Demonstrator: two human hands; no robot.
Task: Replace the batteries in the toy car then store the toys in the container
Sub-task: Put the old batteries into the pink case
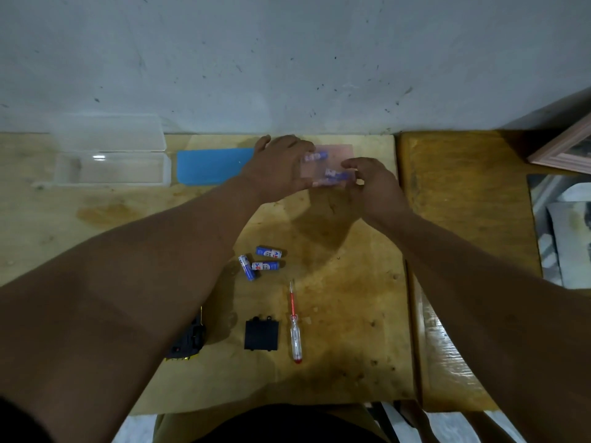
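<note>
A clear pack of fresh batteries is gripped at the table's far edge between the left hand and right hand, probably for opening, while the toy car lies nearby, half hidden under the left forearm.

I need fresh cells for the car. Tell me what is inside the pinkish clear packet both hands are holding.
Inside the pinkish clear packet, blue batteries show, at least two. The left hand covers the packet's left part and the right hand its lower right edge, so any more there are hidden.
</note>
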